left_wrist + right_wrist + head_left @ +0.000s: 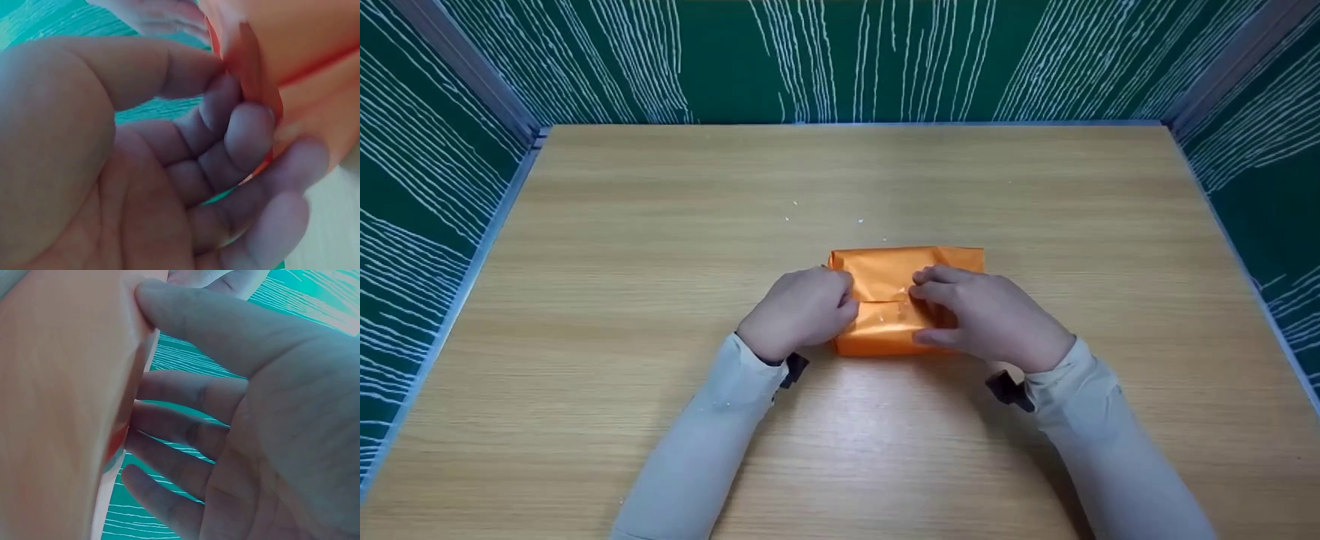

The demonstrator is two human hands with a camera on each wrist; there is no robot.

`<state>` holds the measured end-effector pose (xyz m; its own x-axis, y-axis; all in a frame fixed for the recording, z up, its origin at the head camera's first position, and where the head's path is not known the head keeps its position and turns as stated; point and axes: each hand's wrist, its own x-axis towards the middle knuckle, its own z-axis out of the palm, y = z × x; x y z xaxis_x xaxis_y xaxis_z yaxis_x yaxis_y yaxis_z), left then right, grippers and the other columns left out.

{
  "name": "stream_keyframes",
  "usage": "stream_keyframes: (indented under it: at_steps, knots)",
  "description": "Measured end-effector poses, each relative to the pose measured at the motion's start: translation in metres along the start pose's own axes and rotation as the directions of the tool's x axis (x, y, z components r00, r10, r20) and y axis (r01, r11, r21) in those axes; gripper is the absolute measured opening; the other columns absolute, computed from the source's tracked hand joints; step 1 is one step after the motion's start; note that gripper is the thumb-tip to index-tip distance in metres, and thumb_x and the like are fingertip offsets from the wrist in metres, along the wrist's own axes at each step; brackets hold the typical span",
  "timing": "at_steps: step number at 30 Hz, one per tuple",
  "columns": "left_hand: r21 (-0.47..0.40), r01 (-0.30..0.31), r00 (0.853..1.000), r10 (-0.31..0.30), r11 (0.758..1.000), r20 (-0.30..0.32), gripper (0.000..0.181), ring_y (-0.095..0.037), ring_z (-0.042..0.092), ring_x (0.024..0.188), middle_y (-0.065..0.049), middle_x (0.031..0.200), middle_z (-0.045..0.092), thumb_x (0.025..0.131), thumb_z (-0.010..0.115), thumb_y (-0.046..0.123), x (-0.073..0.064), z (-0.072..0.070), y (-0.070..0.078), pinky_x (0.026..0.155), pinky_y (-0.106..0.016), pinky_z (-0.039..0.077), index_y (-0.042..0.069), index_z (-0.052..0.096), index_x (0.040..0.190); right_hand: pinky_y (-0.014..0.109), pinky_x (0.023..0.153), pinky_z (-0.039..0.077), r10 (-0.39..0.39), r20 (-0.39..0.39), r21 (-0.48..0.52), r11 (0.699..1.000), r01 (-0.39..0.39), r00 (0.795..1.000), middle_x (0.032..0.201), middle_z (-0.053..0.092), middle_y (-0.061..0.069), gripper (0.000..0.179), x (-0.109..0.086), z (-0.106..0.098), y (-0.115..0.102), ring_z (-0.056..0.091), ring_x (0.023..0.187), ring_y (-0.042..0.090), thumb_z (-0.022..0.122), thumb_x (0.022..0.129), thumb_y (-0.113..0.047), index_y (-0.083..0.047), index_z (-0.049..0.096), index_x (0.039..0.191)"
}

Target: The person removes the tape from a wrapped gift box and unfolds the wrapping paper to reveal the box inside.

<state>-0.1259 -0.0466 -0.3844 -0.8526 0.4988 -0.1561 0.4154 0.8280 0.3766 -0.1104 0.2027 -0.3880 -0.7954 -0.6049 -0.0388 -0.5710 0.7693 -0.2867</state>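
Observation:
A package in orange wrapping paper (885, 272) lies on the table in the head view, with a paper seam running across its top. At its left end is my left hand (808, 309), fingers curled. In the left wrist view, its thumb and fingertips pinch a folded flap of the orange paper (254, 62). My right hand (994, 313) rests on the right part of the package with its fingers spread and lightly bent. The right wrist view shows its thumb and fingertips touching the orange surface (62, 410). What the paper encloses is hidden.
The wooden table (660, 225) has a few tiny white scraps (861, 221) behind the package. Green panels with white streaks (840, 60) stand along the back and both sides. A dark wrist strap (1011, 391) shows at the right sleeve.

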Motion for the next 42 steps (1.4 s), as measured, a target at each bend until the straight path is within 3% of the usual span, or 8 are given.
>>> stream_keyframes:
  at_steps: [4, 18, 29, 42]
  knots:
    - [-0.022, 0.006, 1.0, -0.005, 1.0, 0.03, 0.022, -0.023, 0.052, 0.067, 0.001, 0.069, 0.042, 0.099, 0.051, 0.018, 0.0011, 0.0028, -0.0005, 0.063, -0.033, 0.037, 0.009, 0.056, 0.079, 0.052, 0.1, 0.053, 0.02, 0.017, 0.006, 1.0, -0.02, 1.0, 0.141, 0.063, 0.014, 0.06, -0.0001, 0.0, -0.0002, 0.063, 0.124, 0.036, 0.086, 0.085, -0.041, -0.009, 0.07, 0.133]
    - [-0.02, 0.011, 0.999, -0.01, 1.0, 0.039, 0.019, -0.023, 0.049, 0.065, 0.001, 0.07, 0.043, 0.097, 0.051, 0.016, 0.0016, 0.0046, 0.0015, 0.062, -0.033, 0.037, 0.009, 0.055, 0.08, 0.052, 0.1, 0.053, 0.042, 0.027, 0.011, 0.999, -0.042, 0.999, 0.141, 0.062, 0.013, 0.06, -0.001, 0.0, -0.0013, 0.064, 0.122, 0.036, 0.086, 0.084, -0.041, -0.011, 0.07, 0.134]
    - [-0.026, -0.003, 1.0, 0.004, 1.0, 0.009, 0.021, -0.023, 0.049, 0.064, 0.001, 0.07, 0.041, 0.094, 0.052, 0.015, 0.0001, 0.0035, 0.0005, 0.061, -0.034, 0.036, 0.01, 0.051, 0.074, 0.051, 0.098, 0.054, -0.018, -0.016, 0.002, 1.0, 0.018, 1.0, 0.138, 0.064, 0.016, 0.058, -0.0006, 0.0, 0.0004, 0.064, 0.121, 0.036, 0.085, 0.086, -0.039, -0.006, 0.071, 0.131]
    - [-0.05, 0.022, 0.998, -0.019, 0.999, 0.056, 0.015, -0.022, 0.048, 0.065, -0.001, 0.076, 0.045, 0.095, 0.049, 0.016, 0.0027, 0.0052, 0.0015, 0.064, -0.033, 0.037, 0.009, 0.054, 0.083, 0.051, 0.101, 0.053, 0.032, 0.022, 0.001, 1.0, -0.032, 0.999, 0.14, 0.063, 0.014, 0.06, 0.001, -0.0001, -0.0001, 0.063, 0.123, 0.035, 0.085, 0.085, -0.042, -0.009, 0.07, 0.133]
